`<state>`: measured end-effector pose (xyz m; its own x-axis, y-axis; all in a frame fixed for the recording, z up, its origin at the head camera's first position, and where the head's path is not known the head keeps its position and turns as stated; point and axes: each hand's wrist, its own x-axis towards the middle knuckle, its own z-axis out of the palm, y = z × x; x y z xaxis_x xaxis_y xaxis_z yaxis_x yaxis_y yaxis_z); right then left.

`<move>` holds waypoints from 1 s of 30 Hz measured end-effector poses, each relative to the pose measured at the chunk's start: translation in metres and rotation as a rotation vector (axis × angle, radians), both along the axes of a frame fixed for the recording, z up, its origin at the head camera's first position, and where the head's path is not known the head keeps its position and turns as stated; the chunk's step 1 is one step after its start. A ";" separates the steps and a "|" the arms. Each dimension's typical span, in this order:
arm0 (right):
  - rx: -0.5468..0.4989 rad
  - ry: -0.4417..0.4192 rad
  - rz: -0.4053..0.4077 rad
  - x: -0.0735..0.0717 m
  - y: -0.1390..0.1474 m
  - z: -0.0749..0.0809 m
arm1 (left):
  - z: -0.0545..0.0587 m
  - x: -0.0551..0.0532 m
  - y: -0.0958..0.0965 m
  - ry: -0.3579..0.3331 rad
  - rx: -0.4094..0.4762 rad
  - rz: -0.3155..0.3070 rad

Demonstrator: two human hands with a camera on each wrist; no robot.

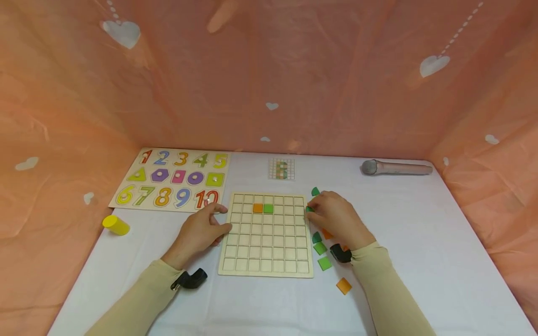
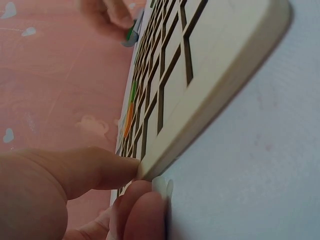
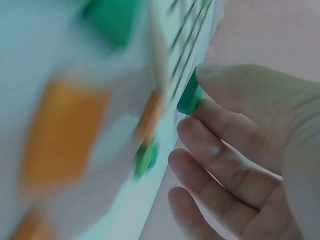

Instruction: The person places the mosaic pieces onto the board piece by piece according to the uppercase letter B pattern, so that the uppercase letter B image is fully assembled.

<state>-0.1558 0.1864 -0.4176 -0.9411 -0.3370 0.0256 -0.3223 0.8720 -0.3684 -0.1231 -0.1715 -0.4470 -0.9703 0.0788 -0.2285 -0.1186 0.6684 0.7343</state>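
A square wooden grid board point(image 1: 266, 241) lies between the hands, with an orange square tile point(image 1: 258, 208) and a light green square tile point(image 1: 268, 208) side by side in an upper row. My left hand point(image 1: 198, 231) touches the board's left edge, the thumb against its side in the left wrist view. At the board's right edge, my right hand point(image 1: 337, 217) pinches a small dark green tile point(image 3: 190, 93) between thumb and index finger. Beneath and beside that hand lie loose tiles: light green squares point(image 1: 324, 263), dark green rounded pieces point(image 1: 316, 238) and orange ones point(image 1: 343, 286).
Behind the board lies a small card point(image 1: 281, 169) printed with a coloured grid pattern. A number and shape puzzle board point(image 1: 168, 179) is at the back left, a yellow cylinder point(image 1: 116, 225) in front of it. At the back right lies a pink microphone point(image 1: 397, 168).
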 end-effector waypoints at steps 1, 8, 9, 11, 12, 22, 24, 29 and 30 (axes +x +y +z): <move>-0.014 -0.009 0.011 -0.003 -0.007 0.001 | 0.000 0.000 0.000 0.000 0.001 0.000; -0.032 -0.034 0.061 -0.017 -0.050 -0.001 | -0.001 0.000 -0.001 0.000 0.001 0.000; -0.028 -0.036 0.063 -0.019 -0.054 -0.002 | -0.001 0.000 -0.001 0.000 0.000 0.000; -0.020 -0.035 0.068 -0.021 -0.061 -0.004 | -0.001 0.000 0.000 0.002 -0.001 0.000; -0.018 -0.035 0.071 -0.022 -0.064 -0.005 | -0.001 0.000 0.000 0.004 -0.002 -0.001; -0.013 -0.027 0.073 -0.022 -0.074 -0.013 | -0.002 0.000 0.000 -0.013 0.006 0.015; -0.017 -0.027 0.072 -0.022 -0.074 -0.013 | -0.002 0.001 0.000 -0.012 0.003 0.017; -0.011 -0.026 0.066 -0.022 -0.074 -0.012 | 0.000 0.000 0.001 -0.003 -0.005 0.011; -0.009 -0.026 0.066 -0.022 -0.073 -0.012 | 0.001 0.000 0.001 -0.003 -0.007 0.009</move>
